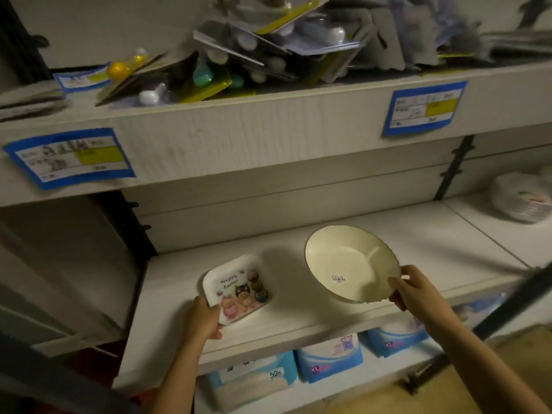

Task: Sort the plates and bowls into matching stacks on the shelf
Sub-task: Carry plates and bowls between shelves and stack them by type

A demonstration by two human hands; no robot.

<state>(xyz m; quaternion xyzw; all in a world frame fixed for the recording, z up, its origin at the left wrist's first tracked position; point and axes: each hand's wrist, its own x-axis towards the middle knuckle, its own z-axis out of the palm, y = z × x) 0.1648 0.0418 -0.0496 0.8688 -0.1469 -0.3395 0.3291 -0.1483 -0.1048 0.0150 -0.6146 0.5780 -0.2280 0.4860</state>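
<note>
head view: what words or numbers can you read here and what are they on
"Happy Easter", faint: square plate
"52": pale pack below
"XL": blue pack below
"XL": next blue pack
Too blurred to read: shelf tags, sticker in bowl

Blurred, unreadable shelf labels (70,158); plate stack (521,198) cut by right edge; bowl sticker (339,278) illegible.

I see a cartoon-printed square plate (239,289) lower centre-left on the shelf (298,319); the cream bowl (349,261), stickered inside, tilts to its right.
</note>
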